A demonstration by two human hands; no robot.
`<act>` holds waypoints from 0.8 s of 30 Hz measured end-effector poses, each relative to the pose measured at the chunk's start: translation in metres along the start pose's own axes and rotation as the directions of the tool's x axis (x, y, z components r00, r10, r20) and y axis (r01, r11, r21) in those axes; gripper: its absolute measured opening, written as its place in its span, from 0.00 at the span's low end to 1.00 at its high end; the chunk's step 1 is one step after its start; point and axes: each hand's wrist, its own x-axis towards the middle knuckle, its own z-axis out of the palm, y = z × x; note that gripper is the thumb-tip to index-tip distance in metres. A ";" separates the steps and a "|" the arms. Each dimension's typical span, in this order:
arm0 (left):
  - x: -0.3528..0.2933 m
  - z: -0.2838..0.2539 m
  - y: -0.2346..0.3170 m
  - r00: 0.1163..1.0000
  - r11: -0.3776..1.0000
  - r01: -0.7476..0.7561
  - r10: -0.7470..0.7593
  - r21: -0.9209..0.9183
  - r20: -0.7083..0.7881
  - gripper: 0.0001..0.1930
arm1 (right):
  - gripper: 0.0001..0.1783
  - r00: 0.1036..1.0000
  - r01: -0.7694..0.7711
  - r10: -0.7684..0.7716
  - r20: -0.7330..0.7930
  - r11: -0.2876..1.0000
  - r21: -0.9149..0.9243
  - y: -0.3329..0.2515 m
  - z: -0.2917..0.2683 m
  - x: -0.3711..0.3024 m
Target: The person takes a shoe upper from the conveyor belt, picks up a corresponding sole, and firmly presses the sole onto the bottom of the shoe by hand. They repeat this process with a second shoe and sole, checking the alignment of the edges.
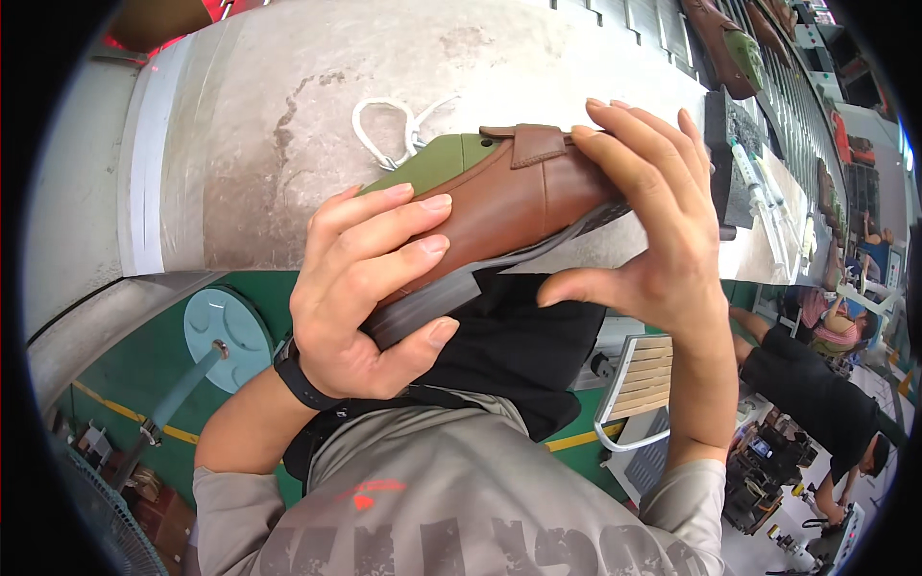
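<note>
A brown leather loafer (pixel 523 197) with a dark sole is tilted over the work table's front edge, fitted on a green shoe last (pixel 437 158). A white cord (pixel 389 103) loops out from the last's top. Wrapped round the heel end, my left hand (pixel 370 288) has its fingers on the leather and its thumb against the heel block. My right hand (pixel 653 211) is spread at the toe end; its fingers reach over the toe and its thumb stands apart from the sole. Whether those fingertips press on the leather is partly hidden.
The stained pale work table (pixel 250 144) lies beyond the shoe. White-and-clear syringe-like tubes (pixel 759 197) lie to the right, near a dark block. More brown shoes (pixel 720 48) sit on a roller conveyor at far right. A wooden-slat seat (pixel 639 384) and another person (pixel 816 394) are at right.
</note>
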 end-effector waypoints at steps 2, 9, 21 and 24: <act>0.000 -0.001 0.000 1.000 1.000 0.001 -0.001 0.005 0.012 0.24 | 0.58 1.000 0.002 -0.004 -0.025 0.999 -0.054 -0.005 0.005 0.002; 0.001 0.000 0.000 1.000 1.000 0.003 -0.003 0.007 0.026 0.24 | 0.58 0.996 0.010 -0.020 -0.089 0.993 -0.114 -0.004 0.017 0.006; 0.000 -0.003 0.000 0.998 1.000 0.029 -0.029 -0.001 0.059 0.24 | 0.55 0.998 -0.025 0.022 -0.058 0.998 -0.064 -0.010 0.011 0.015; -0.001 -0.001 0.000 0.998 0.999 0.033 -0.033 0.001 0.049 0.24 | 0.55 0.996 -0.084 0.083 -0.045 0.996 -0.037 -0.019 0.010 0.021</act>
